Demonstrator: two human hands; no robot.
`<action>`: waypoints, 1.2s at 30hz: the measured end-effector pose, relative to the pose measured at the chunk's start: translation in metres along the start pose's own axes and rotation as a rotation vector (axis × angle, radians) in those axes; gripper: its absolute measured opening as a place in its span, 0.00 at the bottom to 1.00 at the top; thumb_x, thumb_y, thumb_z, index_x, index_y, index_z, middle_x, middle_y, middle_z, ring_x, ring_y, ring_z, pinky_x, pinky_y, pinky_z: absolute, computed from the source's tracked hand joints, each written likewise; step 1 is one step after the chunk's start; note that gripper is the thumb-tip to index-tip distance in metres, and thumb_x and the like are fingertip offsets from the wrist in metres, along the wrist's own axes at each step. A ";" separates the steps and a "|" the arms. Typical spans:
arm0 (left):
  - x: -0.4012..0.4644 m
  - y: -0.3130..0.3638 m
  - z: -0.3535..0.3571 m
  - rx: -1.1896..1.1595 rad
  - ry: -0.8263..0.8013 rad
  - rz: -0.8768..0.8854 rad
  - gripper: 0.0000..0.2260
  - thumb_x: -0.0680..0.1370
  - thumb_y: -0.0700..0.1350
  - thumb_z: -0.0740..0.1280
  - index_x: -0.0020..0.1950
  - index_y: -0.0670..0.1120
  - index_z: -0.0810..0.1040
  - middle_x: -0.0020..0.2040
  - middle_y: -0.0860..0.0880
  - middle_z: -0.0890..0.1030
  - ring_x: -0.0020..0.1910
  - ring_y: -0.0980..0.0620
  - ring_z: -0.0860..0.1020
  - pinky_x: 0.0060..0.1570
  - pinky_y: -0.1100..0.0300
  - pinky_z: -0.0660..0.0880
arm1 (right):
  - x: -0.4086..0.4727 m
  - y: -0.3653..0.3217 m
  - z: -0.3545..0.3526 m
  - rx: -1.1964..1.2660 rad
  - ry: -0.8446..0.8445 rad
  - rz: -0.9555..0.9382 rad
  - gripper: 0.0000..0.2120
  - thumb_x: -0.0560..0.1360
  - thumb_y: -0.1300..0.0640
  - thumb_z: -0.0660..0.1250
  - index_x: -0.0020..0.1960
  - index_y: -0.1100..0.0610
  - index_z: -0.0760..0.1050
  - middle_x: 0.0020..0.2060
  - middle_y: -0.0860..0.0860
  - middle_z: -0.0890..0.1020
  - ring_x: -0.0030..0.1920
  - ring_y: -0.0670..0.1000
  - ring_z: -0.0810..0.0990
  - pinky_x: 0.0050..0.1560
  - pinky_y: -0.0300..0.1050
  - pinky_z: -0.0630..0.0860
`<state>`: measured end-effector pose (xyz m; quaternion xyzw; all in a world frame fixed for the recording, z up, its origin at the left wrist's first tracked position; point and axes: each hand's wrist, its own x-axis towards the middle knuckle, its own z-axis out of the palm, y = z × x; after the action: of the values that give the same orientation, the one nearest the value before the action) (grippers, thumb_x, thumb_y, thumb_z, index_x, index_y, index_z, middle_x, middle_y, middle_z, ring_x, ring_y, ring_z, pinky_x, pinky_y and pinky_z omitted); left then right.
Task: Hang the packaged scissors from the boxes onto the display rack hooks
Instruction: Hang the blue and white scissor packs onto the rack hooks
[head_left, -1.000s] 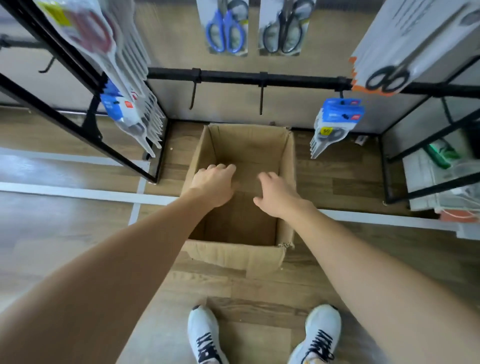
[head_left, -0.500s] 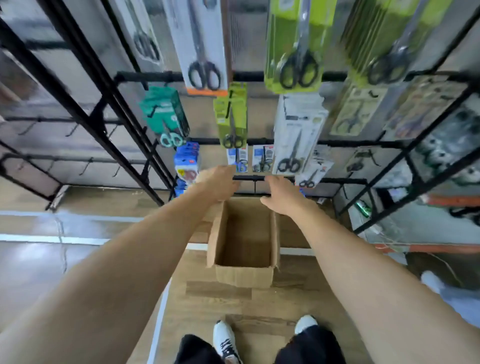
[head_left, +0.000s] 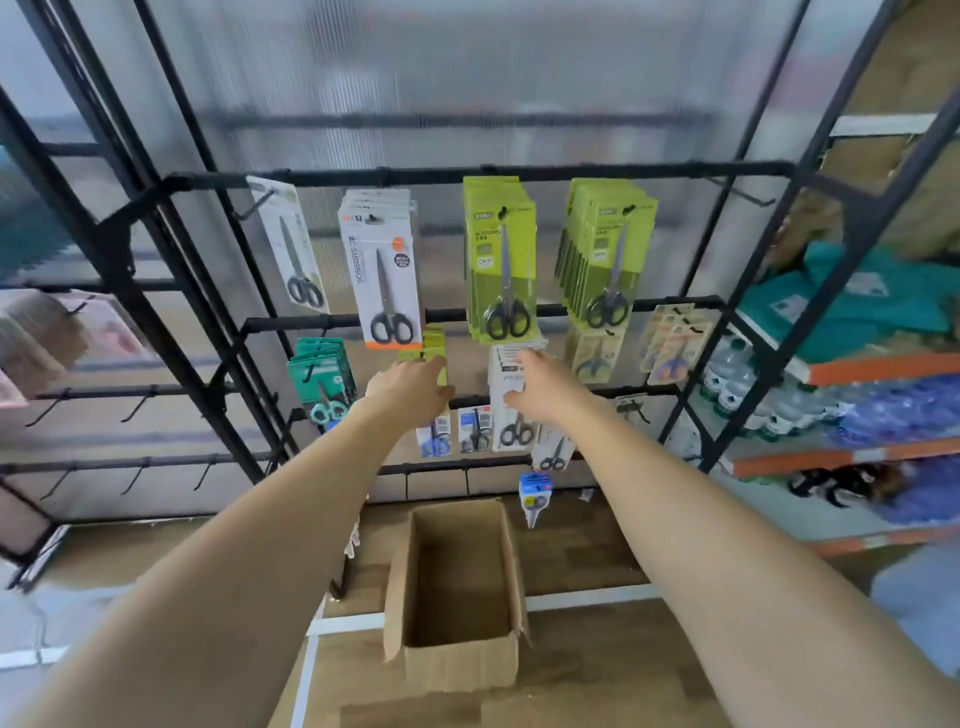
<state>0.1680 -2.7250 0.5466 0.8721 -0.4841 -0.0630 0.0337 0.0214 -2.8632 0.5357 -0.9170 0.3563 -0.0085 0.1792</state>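
1. Head view: my left hand (head_left: 410, 387) and right hand (head_left: 540, 392) reach out side by side toward the display rack (head_left: 467, 174); I cannot tell whether either holds anything.
2. Left fingers curl loosely against a small green pack (head_left: 434, 353), which sits just past their tips.
3. Right fingers lie relaxed and slightly spread, their tips over a white scissors pack (head_left: 511, 410) hanging on its hook.
4. Above both sets of fingertips hang an orange-trimmed white pack (head_left: 384, 270) and two stacks of green scissors packs (head_left: 498, 260).
5. Below the wrists, on the wooden floor, stands the open cardboard box (head_left: 457, 665); its inside shows only bare cardboard.
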 end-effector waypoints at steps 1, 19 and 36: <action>-0.002 0.004 -0.004 0.003 0.010 0.001 0.20 0.82 0.54 0.59 0.73 0.49 0.66 0.68 0.44 0.74 0.63 0.41 0.74 0.56 0.47 0.73 | -0.001 0.000 -0.004 -0.007 0.010 -0.005 0.31 0.77 0.49 0.68 0.75 0.57 0.61 0.71 0.57 0.70 0.67 0.59 0.73 0.63 0.56 0.75; 0.012 0.005 -0.064 0.062 0.146 -0.010 0.16 0.82 0.55 0.59 0.65 0.48 0.70 0.58 0.45 0.77 0.56 0.42 0.76 0.46 0.50 0.74 | 0.023 -0.019 -0.054 -0.024 0.102 -0.193 0.25 0.79 0.54 0.67 0.72 0.57 0.65 0.68 0.55 0.72 0.62 0.57 0.75 0.57 0.54 0.77; 0.047 -0.092 -0.119 0.173 0.357 0.183 0.23 0.78 0.46 0.64 0.74 0.48 0.66 0.71 0.48 0.69 0.67 0.44 0.71 0.62 0.48 0.72 | 0.084 -0.150 -0.076 0.059 0.347 -0.439 0.22 0.78 0.60 0.66 0.70 0.58 0.68 0.67 0.54 0.70 0.63 0.55 0.73 0.56 0.46 0.72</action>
<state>0.2869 -2.7163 0.6501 0.8214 -0.5513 0.1377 0.0495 0.1706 -2.8405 0.6481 -0.9513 0.1743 -0.2146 0.1361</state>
